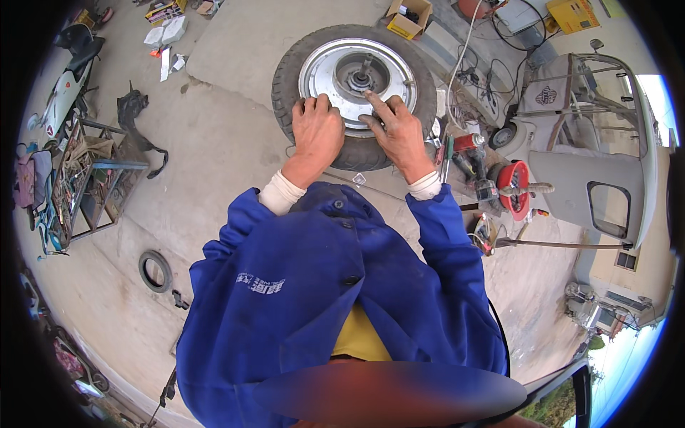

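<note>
A wheel with a black tyre and a silver metal rim lies flat on the floor before me. A threaded shaft or bolt stands up from its central hub. My left hand rests at the near left of the rim, its fingers bent over the rim's edge and their tips hidden. On the near right side, my right hand has its fingers apart. Its index finger reaches in toward the hub, and the thumb lies over the rim. Nothing shows in its grasp.
Right of the wheel are a cordless power tool, a red can and a red bowl. Beyond them stands a grey three-wheeled vehicle. A metal tool rack and a small tyre are on the left. An open box sits behind.
</note>
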The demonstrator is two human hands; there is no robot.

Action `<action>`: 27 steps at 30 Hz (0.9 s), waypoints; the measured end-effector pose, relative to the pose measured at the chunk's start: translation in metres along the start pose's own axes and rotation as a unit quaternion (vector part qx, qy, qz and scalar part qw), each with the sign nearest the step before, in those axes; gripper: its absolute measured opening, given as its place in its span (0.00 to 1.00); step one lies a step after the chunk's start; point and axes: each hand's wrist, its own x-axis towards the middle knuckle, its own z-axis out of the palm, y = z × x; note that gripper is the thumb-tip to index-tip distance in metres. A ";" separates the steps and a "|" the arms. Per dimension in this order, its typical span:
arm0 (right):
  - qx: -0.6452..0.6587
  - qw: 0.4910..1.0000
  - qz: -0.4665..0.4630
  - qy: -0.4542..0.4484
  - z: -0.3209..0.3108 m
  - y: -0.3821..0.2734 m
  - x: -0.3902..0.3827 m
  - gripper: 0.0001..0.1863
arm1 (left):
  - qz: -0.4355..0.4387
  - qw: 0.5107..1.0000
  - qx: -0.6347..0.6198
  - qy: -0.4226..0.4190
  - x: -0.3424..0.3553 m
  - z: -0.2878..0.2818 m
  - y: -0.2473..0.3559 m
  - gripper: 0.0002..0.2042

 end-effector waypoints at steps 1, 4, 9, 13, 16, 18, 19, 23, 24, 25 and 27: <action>0.035 0.998 -0.036 0.047 0.002 0.000 0.000 0.28 | 0.005 1.000 0.001 0.005 0.001 0.001 -0.001 0.06; 0.136 0.979 -0.109 0.106 0.011 0.009 -0.001 0.28 | 0.014 1.000 0.020 0.013 0.003 -0.002 0.002 0.06; 0.040 0.997 -0.049 0.039 0.013 0.017 -0.005 0.29 | 0.020 0.999 0.043 0.011 0.003 0.000 0.001 0.06; 0.115 0.976 -0.122 0.139 0.013 0.005 -0.003 0.29 | 0.008 0.999 0.050 -0.006 0.002 0.000 0.004 0.06; 0.182 0.973 -0.128 0.054 0.015 0.024 -0.001 0.32 | -0.018 0.999 0.027 -0.006 0.004 -0.002 0.003 0.06; 0.083 0.992 -0.074 0.058 0.015 0.022 -0.003 0.30 | -0.019 0.999 0.036 -0.017 0.005 -0.009 0.004 0.08; 0.047 0.997 -0.036 0.049 0.011 0.013 -0.003 0.29 | -0.019 0.999 0.042 -0.021 0.005 -0.012 0.004 0.09; 0.142 0.974 -0.106 0.141 0.012 0.006 0.001 0.27 | -0.004 0.999 0.038 0.003 0.005 -0.010 0.003 0.07; 0.170 0.966 -0.130 0.144 0.013 0.009 0.001 0.27 | -0.011 1.000 0.029 -0.005 0.005 -0.007 0.002 0.07; 0.175 0.969 -0.135 0.108 0.018 0.022 0.001 0.27 | -0.017 1.000 0.020 -0.014 0.005 -0.005 0.002 0.07; 0.123 0.982 -0.122 0.073 0.017 0.030 -0.001 0.27 | -0.022 0.999 0.022 -0.025 0.005 -0.005 0.001 0.07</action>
